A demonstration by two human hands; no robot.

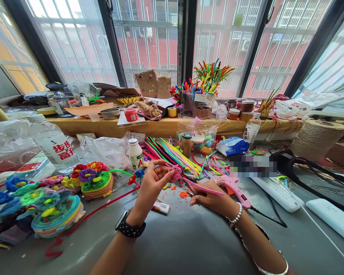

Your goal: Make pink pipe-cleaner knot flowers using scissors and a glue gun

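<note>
My left hand (153, 183) pinches a looped pink pipe-cleaner flower (175, 173) between thumb and fingers, above the grey table. A pink pipe cleaner (205, 188) runs from the flower toward the right and passes over the fingers of my right hand (213, 198). Those fingers are curled round it; their undersides are partly hidden. Just behind my right hand lies a pink glue gun (235, 190) with a black cord. Beyond both hands spreads a bundle of loose coloured pipe cleaners (180, 158). Orange scraps (184, 194) and a small white box (161, 207) lie between my forearms.
Finished pipe-cleaner flowers (87, 175) and coiled discs (57, 217) fill the left side. A white bottle (135, 154), a brown jar (186, 145) and a tissue pack (232, 146) stand behind. At right are a white power strip (278, 193) and a twine spool (318, 139).
</note>
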